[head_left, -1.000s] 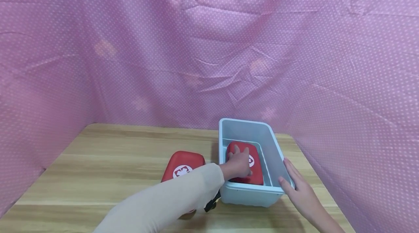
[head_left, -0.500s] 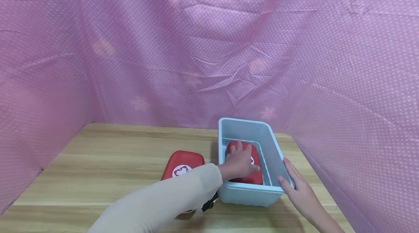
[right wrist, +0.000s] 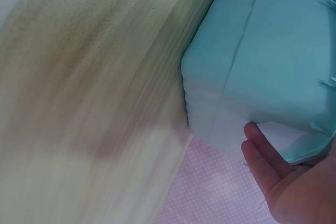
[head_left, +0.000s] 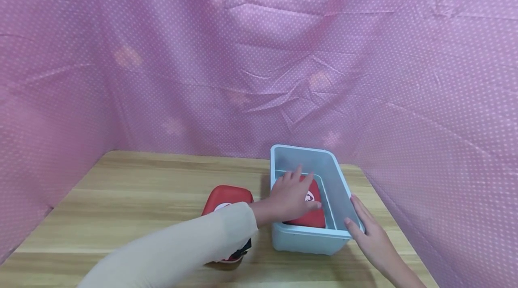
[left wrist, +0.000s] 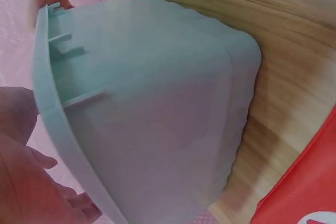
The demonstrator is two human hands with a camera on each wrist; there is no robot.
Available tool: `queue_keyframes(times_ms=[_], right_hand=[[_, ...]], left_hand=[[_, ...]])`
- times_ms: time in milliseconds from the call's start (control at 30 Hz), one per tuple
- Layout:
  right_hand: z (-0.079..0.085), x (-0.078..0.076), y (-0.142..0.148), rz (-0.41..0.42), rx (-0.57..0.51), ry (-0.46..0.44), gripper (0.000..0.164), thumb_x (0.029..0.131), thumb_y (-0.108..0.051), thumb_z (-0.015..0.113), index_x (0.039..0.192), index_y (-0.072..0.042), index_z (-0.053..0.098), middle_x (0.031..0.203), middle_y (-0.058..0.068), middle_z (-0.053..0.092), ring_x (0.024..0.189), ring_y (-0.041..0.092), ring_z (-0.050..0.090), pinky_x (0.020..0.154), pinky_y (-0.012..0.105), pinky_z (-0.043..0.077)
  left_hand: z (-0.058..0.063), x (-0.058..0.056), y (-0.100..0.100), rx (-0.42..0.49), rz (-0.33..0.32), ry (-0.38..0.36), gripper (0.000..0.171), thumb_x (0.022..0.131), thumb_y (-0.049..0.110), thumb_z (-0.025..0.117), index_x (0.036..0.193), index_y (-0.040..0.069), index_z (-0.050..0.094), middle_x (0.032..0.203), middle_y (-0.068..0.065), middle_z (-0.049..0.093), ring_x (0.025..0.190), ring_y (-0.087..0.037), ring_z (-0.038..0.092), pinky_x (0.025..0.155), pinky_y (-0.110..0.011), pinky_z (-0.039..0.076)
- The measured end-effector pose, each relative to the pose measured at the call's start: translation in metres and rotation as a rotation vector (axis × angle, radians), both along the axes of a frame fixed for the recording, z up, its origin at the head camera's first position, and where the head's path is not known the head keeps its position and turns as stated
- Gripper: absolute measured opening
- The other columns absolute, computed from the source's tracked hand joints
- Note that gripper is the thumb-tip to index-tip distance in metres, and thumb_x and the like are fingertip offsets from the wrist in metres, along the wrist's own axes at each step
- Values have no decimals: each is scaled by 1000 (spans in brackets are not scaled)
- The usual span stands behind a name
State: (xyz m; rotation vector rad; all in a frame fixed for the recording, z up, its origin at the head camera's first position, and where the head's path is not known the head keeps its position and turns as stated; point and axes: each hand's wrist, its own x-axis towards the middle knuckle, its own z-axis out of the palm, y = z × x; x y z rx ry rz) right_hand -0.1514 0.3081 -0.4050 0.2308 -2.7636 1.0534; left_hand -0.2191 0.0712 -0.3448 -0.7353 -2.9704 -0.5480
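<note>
In the head view a pale blue plastic bin (head_left: 309, 230) stands on the table. A red zip case with a white round emblem, like a first-aid case (head_left: 313, 218), lies inside it. My left hand (head_left: 290, 195) is above that case with its fingers spread, holding nothing, and hides part of it. My right hand (head_left: 373, 238) grips the bin's near right corner, thumb over the rim and fingers along the outer wall, as the right wrist view also shows. A second red case (head_left: 230, 194) lies left of the bin, partly hidden beneath my left sleeve.
The wooden table (head_left: 141, 198) extends to the left of the cases. Pink dotted cloth (head_left: 202, 76) hangs behind it and on both sides. The bin stands close to the table's right edge. A dark strap (head_left: 243, 248) shows by the second case.
My left hand has lifted off the case in the bin and drawn back to the left, its fingers spreading. The right hand and the bin have stayed in place.
</note>
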Motion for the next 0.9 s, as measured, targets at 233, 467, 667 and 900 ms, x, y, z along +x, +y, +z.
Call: queue_keyframes(times_ms=[233,467,667,900], right_hand=[[-1,-1,0,2,-1,8,66,99,-36,50,154,-16,18,159,9,17,141,41,20,104,66,25],[-1,2,0,-9,0,13,65,99,-37,50,154,-20,18,159,5,18,142,36,19,109,59,22],[0,1,1,6,-4,5,66,99,-35,49,154,-18,17,159,10,17,141,42,21,104,66,26],[0,2,1,5,-15,7,66,99,-37,50,154,-19,18,159,5,18,143,37,17,106,64,22]], left_hand=[[7,7,-16,91,9,19,85,80,60,65,151,34,26,158,-2,20,139,-26,29,107,-54,33],[19,18,-47,271,14,39,77,83,57,63,149,33,30,157,-1,23,139,-27,29,105,-59,32],[11,24,-85,394,134,-11,79,83,58,63,150,35,28,157,2,23,141,-28,26,104,-63,32],[-21,27,-143,507,249,-51,76,83,58,64,148,35,32,153,5,30,139,-27,29,99,-62,39]])
